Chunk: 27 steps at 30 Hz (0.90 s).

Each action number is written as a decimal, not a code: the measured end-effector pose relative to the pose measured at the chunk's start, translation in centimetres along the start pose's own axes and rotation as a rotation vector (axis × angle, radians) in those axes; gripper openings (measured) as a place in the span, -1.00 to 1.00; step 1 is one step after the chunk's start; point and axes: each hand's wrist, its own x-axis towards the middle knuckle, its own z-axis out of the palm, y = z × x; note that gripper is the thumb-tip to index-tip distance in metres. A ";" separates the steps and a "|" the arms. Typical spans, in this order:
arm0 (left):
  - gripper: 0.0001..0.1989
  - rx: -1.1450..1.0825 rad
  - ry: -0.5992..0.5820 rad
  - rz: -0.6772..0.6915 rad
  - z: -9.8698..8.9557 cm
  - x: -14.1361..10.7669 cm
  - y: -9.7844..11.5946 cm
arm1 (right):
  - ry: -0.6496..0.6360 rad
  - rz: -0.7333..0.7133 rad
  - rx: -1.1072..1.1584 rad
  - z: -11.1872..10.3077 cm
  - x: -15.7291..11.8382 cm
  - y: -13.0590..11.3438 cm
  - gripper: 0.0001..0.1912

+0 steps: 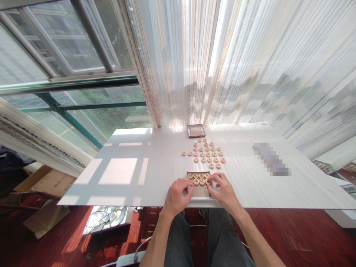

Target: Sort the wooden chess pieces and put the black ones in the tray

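An open shallow box (pixel 199 193) sits at the table's near edge, with Chinese chess pieces in its far part. The far row is made of several pieces with dark characters. In the second row, three wooden discs show, among them a middle piece (pixel 202 181). My right hand (pixel 222 187) has its thumb and index finger closed about the Chinese chess piece (pixel 207 181) at that row's right end. At the box's left side, my left hand (pixel 178 194) is curled, fingertips close together beside the row's left piece (pixel 196 181). Whatever lies between them is hidden.
Beyond the box, several loose pieces with mostly red characters (pixel 207 149) are spread on the white table (pixel 155 167). A box lid (pixel 196 131) rests near the far edge. A blurred-out object (pixel 271 159) lies to the right. A power strip (pixel 130 258) is on the floor.
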 end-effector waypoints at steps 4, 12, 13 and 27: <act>-0.84 0.000 -0.002 -0.003 0.0 0.0 0.1 | 0.001 -0.016 0.007 0.0 -0.1 0.0 -0.88; -0.85 -0.006 0.002 -0.002 0.0 0.0 0.0 | 0.030 0.001 0.096 -0.8 -0.4 -0.5 -0.84; -0.85 -0.007 0.002 -0.004 0.0 0.0 0.0 | 0.026 0.010 0.131 -1.0 -0.3 -0.4 -0.83; -0.86 -0.083 0.046 -0.082 0.3 -0.1 -0.8 | 0.057 0.169 0.393 -4.0 -0.3 2.9 -0.71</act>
